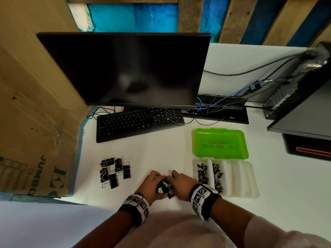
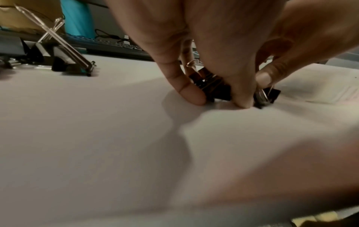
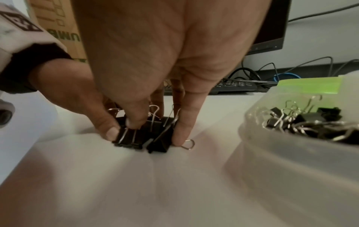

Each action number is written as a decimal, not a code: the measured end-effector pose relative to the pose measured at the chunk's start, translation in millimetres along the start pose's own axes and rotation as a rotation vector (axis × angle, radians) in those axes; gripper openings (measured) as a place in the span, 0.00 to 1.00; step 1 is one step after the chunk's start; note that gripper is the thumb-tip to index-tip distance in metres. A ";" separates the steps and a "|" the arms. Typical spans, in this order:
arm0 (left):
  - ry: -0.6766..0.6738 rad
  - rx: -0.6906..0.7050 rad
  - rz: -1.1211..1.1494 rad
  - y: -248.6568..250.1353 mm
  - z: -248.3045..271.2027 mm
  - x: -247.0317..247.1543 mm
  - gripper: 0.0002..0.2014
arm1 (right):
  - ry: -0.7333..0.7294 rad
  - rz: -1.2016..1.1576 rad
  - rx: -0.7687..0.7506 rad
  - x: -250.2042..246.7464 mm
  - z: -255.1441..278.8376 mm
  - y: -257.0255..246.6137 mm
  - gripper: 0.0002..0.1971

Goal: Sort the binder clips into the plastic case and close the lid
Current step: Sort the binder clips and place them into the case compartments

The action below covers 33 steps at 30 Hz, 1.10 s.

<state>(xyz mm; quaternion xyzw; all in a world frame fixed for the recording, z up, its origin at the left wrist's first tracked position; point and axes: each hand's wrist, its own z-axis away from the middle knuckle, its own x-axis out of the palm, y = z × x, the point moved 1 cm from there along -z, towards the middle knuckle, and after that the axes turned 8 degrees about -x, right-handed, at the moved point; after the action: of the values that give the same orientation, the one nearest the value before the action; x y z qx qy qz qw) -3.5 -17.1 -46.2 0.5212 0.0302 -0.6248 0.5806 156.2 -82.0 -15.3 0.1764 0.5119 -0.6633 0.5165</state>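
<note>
Both hands meet over a small bunch of black binder clips (image 1: 163,187) on the white table near its front edge. My left hand (image 1: 153,184) curls its fingers around the bunch from the left (image 2: 211,90). My right hand (image 1: 180,185) pinches the same clips (image 3: 143,135) from the right, thumb and fingers on their wire handles. A group of larger black clips (image 1: 114,171) lies to the left. The plastic case (image 1: 238,178) stands open at the right, with small clips (image 1: 209,175) in its two left grooves and its green lid (image 1: 219,143) folded back.
A black keyboard (image 1: 138,122) and a dark monitor (image 1: 125,68) stand behind the work area. A cardboard box (image 1: 34,122) walls the left side. Cables (image 1: 223,102) and a black computer tower (image 1: 304,97) sit at the back right.
</note>
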 end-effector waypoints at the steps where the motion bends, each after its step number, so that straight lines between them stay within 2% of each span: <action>1: 0.008 -0.002 0.003 0.3 -2.1 -1.9 0.31 | 0.016 0.005 0.003 -0.2 0.2 0.1 0.20; 7: 0.050 -0.008 0.052 4.2 -7.0 -4.7 0.27 | 0.105 -0.077 0.076 -6.1 3.1 6.0 0.13; 12: 0.074 -0.068 0.173 3.3 -11.0 -9.1 0.20 | 0.168 -0.210 0.151 -11.0 4.6 13.4 0.10; 19: 0.118 -0.047 0.170 3.4 -13.6 -13.1 0.10 | 0.252 -0.292 0.183 -15.2 8.2 21.8 0.08; 22: 0.119 -0.042 0.156 6.4 -13.6 -12.0 0.13 | 0.277 -0.305 0.194 -21.1 9.8 24.4 0.08; 26: -0.026 0.025 0.006 22.8 -13.1 -6.0 0.33 | 0.226 -0.284 0.229 -19.7 9.4 28.1 0.07; 27: -0.063 0.047 -0.008 28.1 -12.8 -3.5 0.35 | 0.209 -0.275 0.240 -17.5 8.9 27.5 0.07; 30: -0.081 0.096 -0.060 40.2 -15.7 0.9 0.32 | 0.198 -0.257 0.258 -15.4 7.2 25.6 0.07; 33: -0.074 0.067 -0.127 43.2 -21.9 1.3 0.29 | 0.208 -0.255 0.256 -19.3 10.8 26.9 0.07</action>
<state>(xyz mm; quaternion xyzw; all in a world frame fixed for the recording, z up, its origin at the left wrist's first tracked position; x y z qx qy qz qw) 42.9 -17.9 -32.6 0.5140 0.0208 -0.6797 0.5229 190.4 -79.9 -9.5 0.2420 0.4920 -0.7612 0.3463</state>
